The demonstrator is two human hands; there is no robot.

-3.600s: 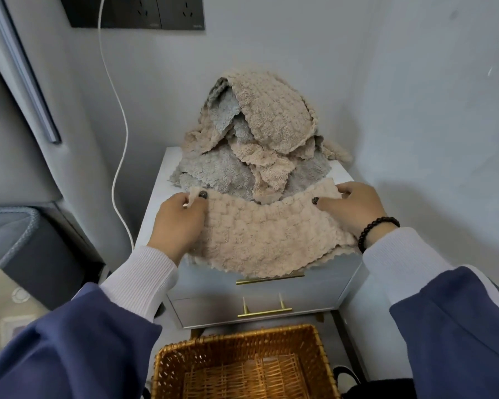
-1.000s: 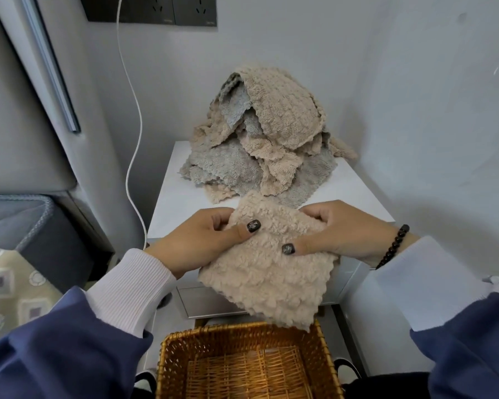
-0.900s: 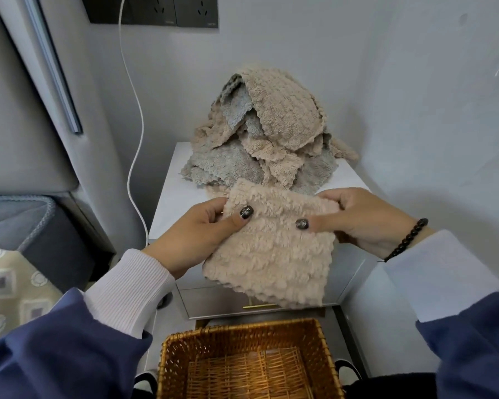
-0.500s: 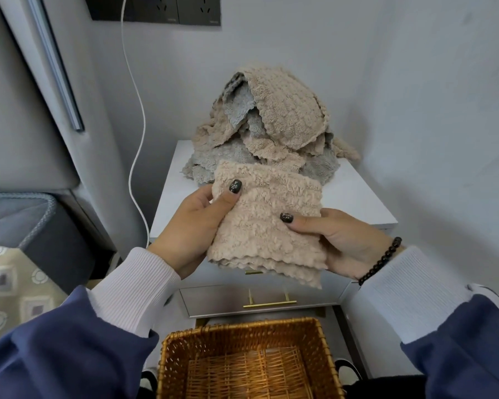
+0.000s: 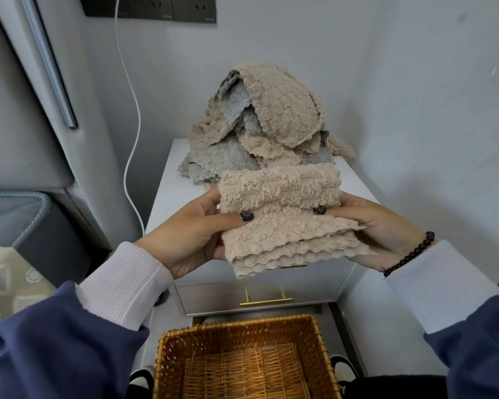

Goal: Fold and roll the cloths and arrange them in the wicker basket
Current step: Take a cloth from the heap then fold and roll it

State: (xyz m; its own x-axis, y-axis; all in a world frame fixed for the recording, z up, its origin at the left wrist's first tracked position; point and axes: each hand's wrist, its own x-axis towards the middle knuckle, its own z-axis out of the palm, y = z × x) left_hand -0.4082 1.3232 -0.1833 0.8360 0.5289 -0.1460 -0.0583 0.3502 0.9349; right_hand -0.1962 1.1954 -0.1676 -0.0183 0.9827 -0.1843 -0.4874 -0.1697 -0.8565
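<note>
Now pinching folded fluffy beige cloth (image 5: 285, 217) by both ends, left hand (image 5: 190, 234) and right hand (image 5: 378, 226) closed, long axis crosswise above empty woven wicker basket (image 5: 242, 329).

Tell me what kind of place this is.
Probably a bedroom corner at home: a small white bedside cabinet with brass drawer handles, wall sockets with a charging cable, and what looks like a padded headboard.
</note>
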